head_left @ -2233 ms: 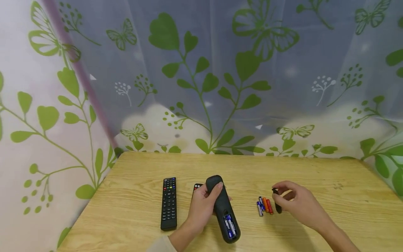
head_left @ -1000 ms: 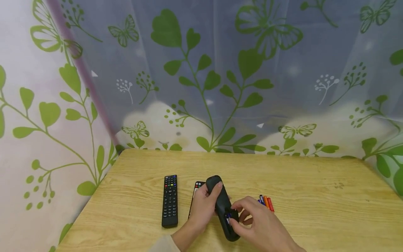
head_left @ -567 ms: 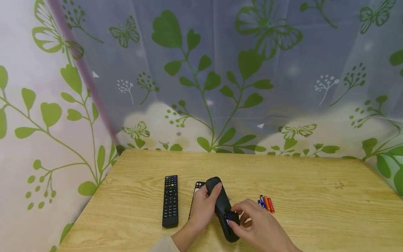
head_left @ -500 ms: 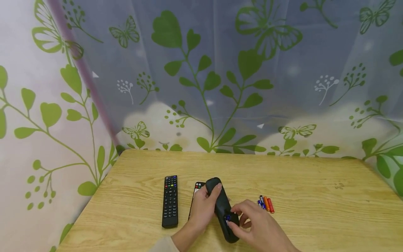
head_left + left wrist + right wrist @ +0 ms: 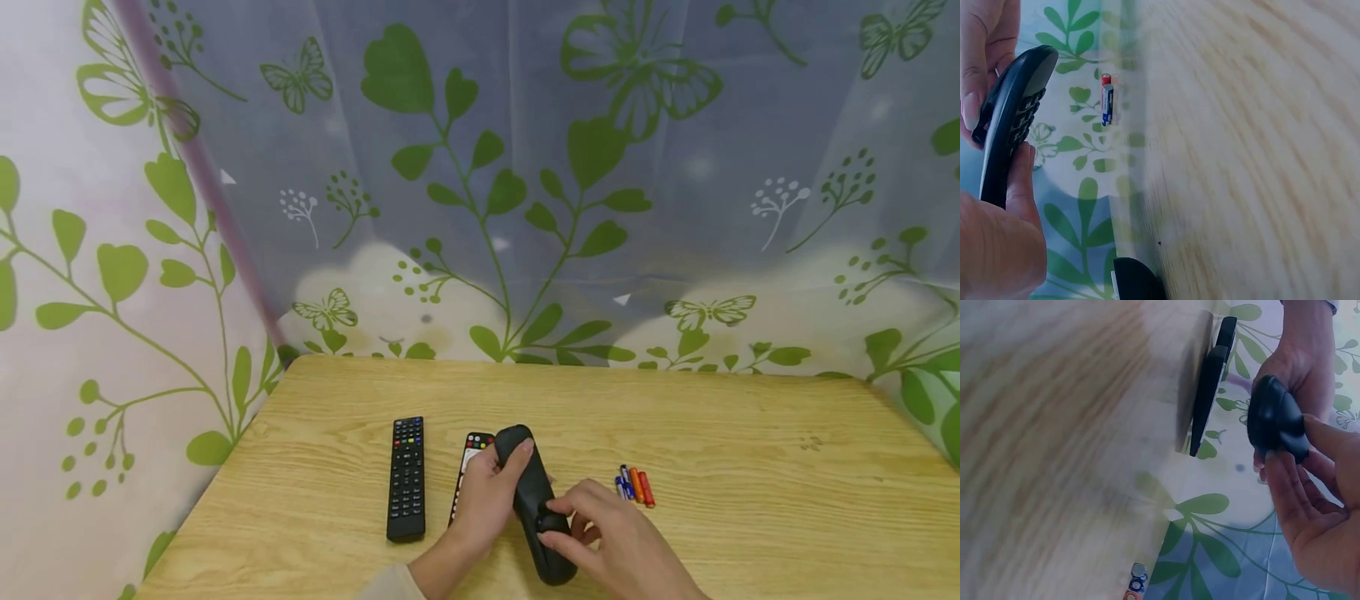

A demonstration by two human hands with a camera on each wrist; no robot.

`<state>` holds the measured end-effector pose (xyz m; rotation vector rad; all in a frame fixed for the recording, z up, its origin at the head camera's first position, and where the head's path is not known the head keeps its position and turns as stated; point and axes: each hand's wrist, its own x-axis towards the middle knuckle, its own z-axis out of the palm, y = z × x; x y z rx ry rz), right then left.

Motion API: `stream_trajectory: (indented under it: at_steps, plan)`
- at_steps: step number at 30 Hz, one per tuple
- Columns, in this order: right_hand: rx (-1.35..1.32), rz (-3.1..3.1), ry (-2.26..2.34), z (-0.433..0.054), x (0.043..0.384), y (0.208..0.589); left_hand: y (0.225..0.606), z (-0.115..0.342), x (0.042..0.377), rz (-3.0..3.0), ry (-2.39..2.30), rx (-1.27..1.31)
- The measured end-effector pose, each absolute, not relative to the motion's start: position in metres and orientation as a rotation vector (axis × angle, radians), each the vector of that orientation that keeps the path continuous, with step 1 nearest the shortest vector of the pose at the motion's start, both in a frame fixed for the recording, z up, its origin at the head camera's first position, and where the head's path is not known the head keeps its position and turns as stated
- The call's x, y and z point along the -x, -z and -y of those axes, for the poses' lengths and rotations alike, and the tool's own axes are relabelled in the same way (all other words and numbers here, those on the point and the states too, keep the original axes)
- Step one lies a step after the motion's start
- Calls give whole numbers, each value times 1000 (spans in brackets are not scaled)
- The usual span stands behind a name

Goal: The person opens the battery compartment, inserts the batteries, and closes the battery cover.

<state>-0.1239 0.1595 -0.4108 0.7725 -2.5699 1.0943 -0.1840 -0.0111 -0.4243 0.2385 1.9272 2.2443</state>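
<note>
Wood-grained tabletop (image 5: 757,483); leaf-printed backdrop (image 5: 480,258) behind. Your left hand (image 5: 483,500) holds the smooth, rounded black remote (image 5: 531,479) buttons-down above it; your right hand (image 5: 618,529) pinches the small dark cover (image 5: 555,522) at its lower end. Step, judged: seating the cover. Next move likely calls for alignment, even pressure. Left of black remote: slim button-studded remote (image 5: 406,479). Right: glossy cylindrical batteries (image 5: 637,485).

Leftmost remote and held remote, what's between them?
In the head view, a second remote lies between them, partly hidden by the left hand, which grips the held remote.
</note>
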Motion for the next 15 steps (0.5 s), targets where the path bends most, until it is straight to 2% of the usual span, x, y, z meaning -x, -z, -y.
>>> stream_trajectory:
  at_steps: [5,9,12,15]
  plan:
    - [-813,2463,-1047,-159,125,417,425,10,183,-1884,-2253,-228]
    - [-746,2510,-1106,-157,124,416,422,11,182,-1845,-2274,-221]
    - [-568,2637,-1284,-156,125,413,421,13,182,-1849,-2285,-214]
    - [-276,2768,-1552,-156,127,411,420,13,182,-1849,-2297,-198]
